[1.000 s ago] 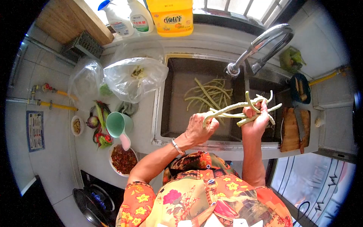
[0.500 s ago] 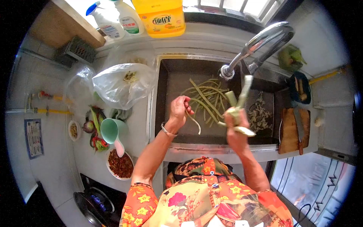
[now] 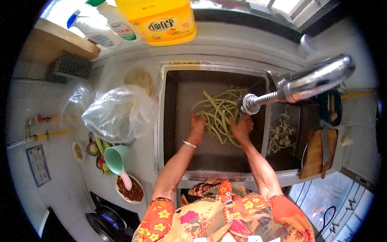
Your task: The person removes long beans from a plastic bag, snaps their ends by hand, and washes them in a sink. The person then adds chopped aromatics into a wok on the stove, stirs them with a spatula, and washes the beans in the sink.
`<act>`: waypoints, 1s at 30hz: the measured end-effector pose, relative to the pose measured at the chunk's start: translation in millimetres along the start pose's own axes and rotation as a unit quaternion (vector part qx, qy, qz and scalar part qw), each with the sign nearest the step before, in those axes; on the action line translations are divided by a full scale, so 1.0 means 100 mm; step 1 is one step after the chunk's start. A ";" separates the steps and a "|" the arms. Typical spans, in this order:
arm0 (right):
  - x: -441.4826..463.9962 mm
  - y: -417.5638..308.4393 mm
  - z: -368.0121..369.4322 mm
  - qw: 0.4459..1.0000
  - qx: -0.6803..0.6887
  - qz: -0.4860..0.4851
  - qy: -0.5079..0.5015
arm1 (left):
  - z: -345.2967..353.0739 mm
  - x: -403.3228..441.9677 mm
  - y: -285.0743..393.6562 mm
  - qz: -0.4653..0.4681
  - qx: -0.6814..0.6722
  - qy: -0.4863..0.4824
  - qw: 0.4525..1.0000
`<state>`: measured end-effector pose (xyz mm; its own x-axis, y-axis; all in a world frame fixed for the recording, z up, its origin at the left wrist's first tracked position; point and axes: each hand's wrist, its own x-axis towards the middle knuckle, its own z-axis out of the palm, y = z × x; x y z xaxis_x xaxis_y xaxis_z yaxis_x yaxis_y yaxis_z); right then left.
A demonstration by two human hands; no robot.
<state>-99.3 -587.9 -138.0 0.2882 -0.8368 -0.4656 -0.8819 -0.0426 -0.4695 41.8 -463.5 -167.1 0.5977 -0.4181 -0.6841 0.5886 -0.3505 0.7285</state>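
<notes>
Pale-green long beans (image 3: 219, 117) lie tangled in the large sink basin (image 3: 213, 157), likely light, pliant and a little slick, best gathered mid-length lest single pods snap. Within the basin, a left hand (image 3: 197, 126) and right hand (image 3: 242, 128) flank them, fingers curved; whether either grips a pod cannot be told. The dark basin sits in a pale kitchen counter (image 3: 145, 163); a clear plastic bag (image 3: 115, 117) and mint-green dipper (image 3: 117, 158) stand left of it, a wooden chopping board (image 3: 312, 155) right, a yellow jug (image 3: 161, 30) behind.

The beans (image 3: 221, 115) lie in the large basin (image 3: 173, 155), nearer its back edge; beside its left edge lies the bag (image 3: 117, 117).
</notes>
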 end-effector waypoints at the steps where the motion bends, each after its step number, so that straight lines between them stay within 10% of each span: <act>1: 0.04 0.03 0.06 1.000 -0.001 0.004 -0.002 | 0.02 0.00 0.05 -0.004 0.002 0.000 1.000; 7: -0.21 0.17 0.79 0.993 0.045 -0.104 0.038 | 0.26 0.23 -0.18 -0.065 0.099 0.034 0.992; 10: -0.36 0.11 0.72 0.953 0.238 -0.089 -0.167 | 0.23 0.24 -0.16 -0.054 0.128 -0.072 0.988; 19: -0.54 -0.10 0.02 0.903 0.289 -0.092 -0.303 | 0.03 -0.47 0.11 -0.060 -0.210 -0.143 0.965; 23: -0.32 -0.15 -0.12 0.969 0.128 -0.060 -0.202 | -0.05 -0.38 0.04 0.067 0.159 -0.112 0.979; 26: -0.16 -0.14 -0.26 0.974 0.164 -0.044 -0.147 | -0.03 -0.33 0.23 0.190 0.234 -0.102 0.948; 30: 0.20 0.16 0.09 0.963 0.237 -0.123 -0.018 | -0.04 -0.12 0.32 0.123 0.219 -0.125 0.960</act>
<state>-104.6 -600.5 -161.4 0.4882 -0.8128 -0.3180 -0.5181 0.0234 -0.8550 56.1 -466.1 -136.1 0.5080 -0.7026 -0.4984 0.1278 -0.5107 0.8502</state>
